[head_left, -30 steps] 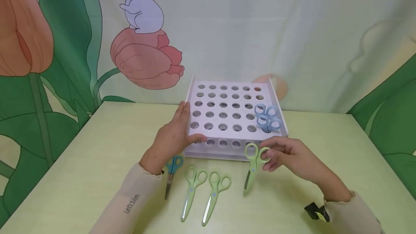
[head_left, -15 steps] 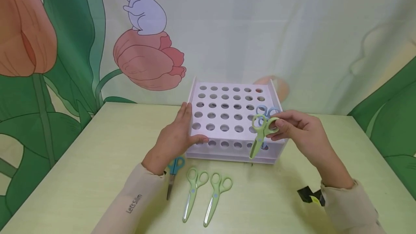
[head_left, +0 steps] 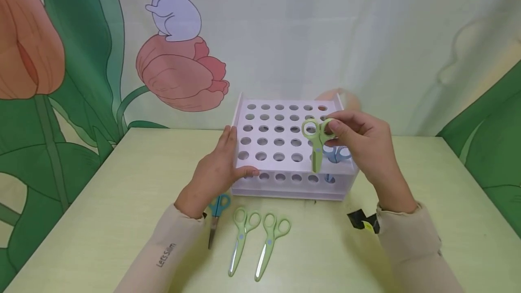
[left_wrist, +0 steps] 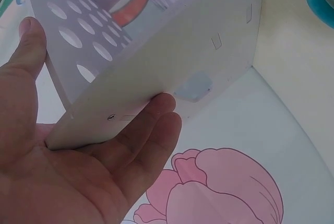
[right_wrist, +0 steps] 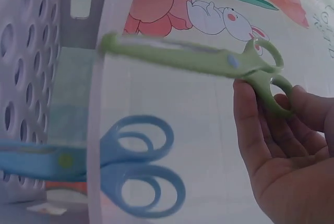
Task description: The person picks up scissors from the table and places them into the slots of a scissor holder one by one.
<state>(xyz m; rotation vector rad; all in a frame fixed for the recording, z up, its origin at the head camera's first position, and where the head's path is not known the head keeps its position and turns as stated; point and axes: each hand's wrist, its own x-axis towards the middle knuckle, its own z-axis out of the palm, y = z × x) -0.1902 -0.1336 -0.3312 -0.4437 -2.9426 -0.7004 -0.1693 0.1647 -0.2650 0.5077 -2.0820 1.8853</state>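
My left hand (head_left: pixel 215 168) grips the left front corner of a white rack (head_left: pixel 268 166) full of round holes. In the left wrist view its thumb lies at the front edge and its fingers press the side panel. My right hand (head_left: pixel 368 146) pinches one handle loop of light-green scissors (head_left: pixel 317 157), held over the rack's right part with the tip pointing down. Blue scissors (head_left: pixel 334 156) stand in a right front hole, partly hidden by the right hand. In the right wrist view, two sets of blue loops overlap above the rack's top board.
On the pale table (head_left: pixel 101 220), in front of the rack, lie two more light-green scissors (head_left: pixel 240 237) and teal-handled scissors (head_left: pixel 218 207) next to the left wrist. A cloth printed with flowers and a white animal (head_left: pixel 179 17) hangs behind.
My right hand has lifted the green scissors from before the rack's front, up and over its top, slightly leftward at the end. The left hand keeps its grip on the rack.
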